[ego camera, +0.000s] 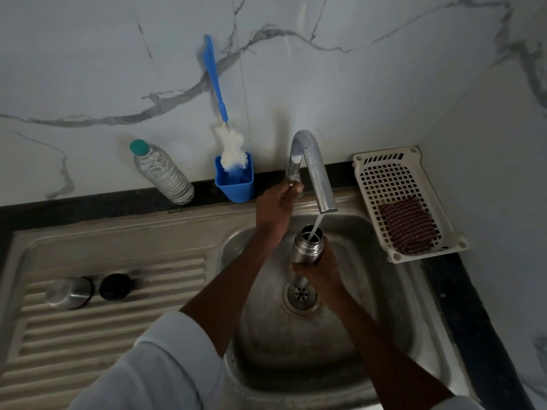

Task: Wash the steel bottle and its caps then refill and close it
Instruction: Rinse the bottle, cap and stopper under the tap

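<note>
Water [316, 225] from tap [313, 173] runs into steel bottle [307, 247] gripped by right hand [321, 272], frame centre; left hand [273, 210] grasps tap handle [293, 177]; both caps [71, 291] lower left on drainboard [112, 321]

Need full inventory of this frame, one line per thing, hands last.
steel bottle: 1, silver, open, under the running tap, over the sink
steel cap: 1, silver, on drainboard
black cap: 1, black, on drainboard beside steel cap
tap: 1, chrome, behind sink
sink: 1, steel
bottle brush: 1, blue handle, white bristles, in blue holder
plastic bottle: 1, clear, green cap, on ledge
basket: 1, white, right of sink
scrubber: 1, maroon, in basket
left hand: on tap handle
right hand: grips steel bottle
</note>
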A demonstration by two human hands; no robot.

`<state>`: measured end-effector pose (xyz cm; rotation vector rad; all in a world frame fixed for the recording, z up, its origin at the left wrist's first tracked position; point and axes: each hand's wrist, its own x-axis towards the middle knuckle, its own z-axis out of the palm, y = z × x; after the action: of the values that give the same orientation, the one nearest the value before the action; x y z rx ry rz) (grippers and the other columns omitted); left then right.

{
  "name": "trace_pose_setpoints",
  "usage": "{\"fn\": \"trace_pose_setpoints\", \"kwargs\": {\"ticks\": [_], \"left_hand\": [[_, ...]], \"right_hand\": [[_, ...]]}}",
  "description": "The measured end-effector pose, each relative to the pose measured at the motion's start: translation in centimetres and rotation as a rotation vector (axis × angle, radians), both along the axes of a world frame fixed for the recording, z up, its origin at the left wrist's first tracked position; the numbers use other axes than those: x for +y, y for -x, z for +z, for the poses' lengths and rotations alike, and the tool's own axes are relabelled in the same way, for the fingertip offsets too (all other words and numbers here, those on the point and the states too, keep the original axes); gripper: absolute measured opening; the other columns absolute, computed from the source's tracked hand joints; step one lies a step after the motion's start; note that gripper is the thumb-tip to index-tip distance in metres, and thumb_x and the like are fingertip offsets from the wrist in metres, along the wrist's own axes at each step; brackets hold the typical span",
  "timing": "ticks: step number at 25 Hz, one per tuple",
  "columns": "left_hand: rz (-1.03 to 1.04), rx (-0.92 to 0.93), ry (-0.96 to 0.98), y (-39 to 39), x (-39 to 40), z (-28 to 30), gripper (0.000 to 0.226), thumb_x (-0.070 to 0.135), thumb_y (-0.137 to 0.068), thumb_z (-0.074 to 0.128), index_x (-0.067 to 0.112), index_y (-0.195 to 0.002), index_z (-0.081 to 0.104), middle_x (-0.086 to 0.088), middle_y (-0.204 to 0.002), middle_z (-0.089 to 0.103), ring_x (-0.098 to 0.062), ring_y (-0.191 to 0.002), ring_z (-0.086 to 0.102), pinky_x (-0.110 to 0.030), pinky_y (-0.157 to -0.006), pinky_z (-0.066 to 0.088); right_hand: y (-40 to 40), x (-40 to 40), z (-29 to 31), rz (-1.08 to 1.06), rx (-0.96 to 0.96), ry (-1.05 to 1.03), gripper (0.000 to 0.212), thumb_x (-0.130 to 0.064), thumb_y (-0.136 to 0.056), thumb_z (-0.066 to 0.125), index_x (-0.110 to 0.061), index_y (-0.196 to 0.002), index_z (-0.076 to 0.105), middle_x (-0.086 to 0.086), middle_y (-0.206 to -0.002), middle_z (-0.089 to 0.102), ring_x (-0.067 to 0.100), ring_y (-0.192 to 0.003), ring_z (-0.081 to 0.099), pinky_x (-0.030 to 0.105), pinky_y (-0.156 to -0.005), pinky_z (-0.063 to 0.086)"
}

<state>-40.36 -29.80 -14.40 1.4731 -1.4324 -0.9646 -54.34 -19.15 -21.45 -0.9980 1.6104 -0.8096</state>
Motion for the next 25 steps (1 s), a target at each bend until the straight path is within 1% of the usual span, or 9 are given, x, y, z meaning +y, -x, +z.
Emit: {"fn": "trace_pose_setpoints", "kwargs": {"ticks": [3,5,7,10,13,15,17,20,25], "left_hand": [[-0.096,-0.107,-0.063,-1.3,2.0,0.1,0.057,0.034,-0.101,0.066,0.025,-0.154,0.046,0.011,-0.119,0.071,-0.004,-0.105,0.069,-0.027,-0.092,0.058],[-0.093,-0.252,-0.113,-3.4,4.9,-1.1,0.066,0.046,-0.101,0.062,0.029,-0.159,0.035,0.004,-0.132,0.067,-0.012,-0.117,0.065,-0.03,-0.095,0.055],[-0.03,-0.462,-0.081,-6.4,8.5,-2.5,0.062,0.056,-0.103,0.052,0.026,-0.156,0.04,-0.001,-0.144,0.059,-0.017,-0.131,0.055,-0.038,-0.104,0.05],[0.092,-0.794,-0.034,-10.7,13.1,-4.6,0.061,0.052,-0.105,0.043,0.013,-0.152,0.047,-0.013,-0.156,0.049,-0.032,-0.145,0.044,-0.055,-0.116,0.041],[0.095,-0.881,-0.121,-12.5,15.2,-5.4,0.066,0.054,-0.106,0.038,0.015,-0.159,0.036,-0.008,-0.168,0.032,-0.031,-0.156,0.028,-0.053,-0.126,0.027],[0.079,-0.881,-0.123,-13.0,15.0,-5.7,0.068,0.057,-0.103,0.038,0.017,-0.159,0.037,-0.005,-0.169,0.03,-0.029,-0.157,0.027,-0.052,-0.126,0.027],[0.088,-0.889,-0.132,-12.8,14.5,-5.7,0.069,0.057,-0.102,0.039,0.018,-0.158,0.038,-0.005,-0.169,0.031,-0.029,-0.156,0.028,-0.053,-0.124,0.03],[0.097,-0.92,-0.13,-12.9,14.9,-5.8,0.068,0.057,-0.1,0.04,0.018,-0.156,0.041,-0.005,-0.168,0.033,-0.029,-0.154,0.031,-0.054,-0.122,0.033],[0.102,-0.938,-0.129,-12.7,14.8,-5.7,0.066,0.056,-0.1,0.043,0.019,-0.155,0.042,-0.004,-0.167,0.035,-0.028,-0.154,0.032,-0.053,-0.122,0.032]], "right_hand": [[0.5,0.2,-0.3,0.043,0.025,0.004,0.08,-0.018,-0.054,0.092,-0.044,-0.121,0.057,-0.01,-0.112,0.072,0.01,-0.105,0.068,0.043,-0.091,0.058],[1.2,0.9,-0.4,0.081,0.066,0.002,0.081,-0.016,-0.056,0.093,-0.047,-0.12,0.056,-0.015,-0.111,0.072,0.006,-0.105,0.067,0.035,-0.091,0.056],[1.5,1.0,0.1,0.073,0.083,0.009,0.078,-0.01,-0.06,0.093,-0.044,-0.119,0.056,-0.018,-0.107,0.071,0.001,-0.101,0.066,0.026,-0.086,0.053],[1.6,0.0,0.5,0.078,0.082,0.031,0.075,0.002,-0.063,0.09,-0.044,-0.114,0.058,-0.017,-0.101,0.072,-0.006,-0.092,0.067,0.011,-0.074,0.05],[1.9,-0.6,0.7,0.173,0.079,0.051,0.076,0.0,-0.062,0.092,-0.039,-0.12,0.061,-0.015,-0.105,0.075,0.003,-0.102,0.069,0.02,-0.085,0.053],[2.5,-0.9,0.6,0.143,0.084,0.042,0.074,-0.001,-0.062,0.092,-0.033,-0.121,0.062,-0.016,-0.106,0.074,0.006,-0.104,0.069,0.026,-0.089,0.052],[3.2,-1.2,0.4,0.227,0.076,0.052,0.078,0.001,-0.061,0.092,-0.038,-0.121,0.061,-0.017,-0.109,0.074,0.002,-0.107,0.068,0.029,-0.093,0.052],[3.6,-1.1,0.0,0.245,0.064,0.069,0.081,-0.001,-0.058,0.092,-0.04,-0.122,0.06,-0.014,-0.113,0.074,0.014,-0.115,0.067,0.039,-0.1,0.054],[3.2,-1.5,0.5,0.248,0.014,0.045,0.08,0.012,-0.062,0.089,-0.025,-0.126,0.06,-0.013,-0.112,0.073,0.01,-0.109,0.068,0.032,-0.096,0.055]]}}
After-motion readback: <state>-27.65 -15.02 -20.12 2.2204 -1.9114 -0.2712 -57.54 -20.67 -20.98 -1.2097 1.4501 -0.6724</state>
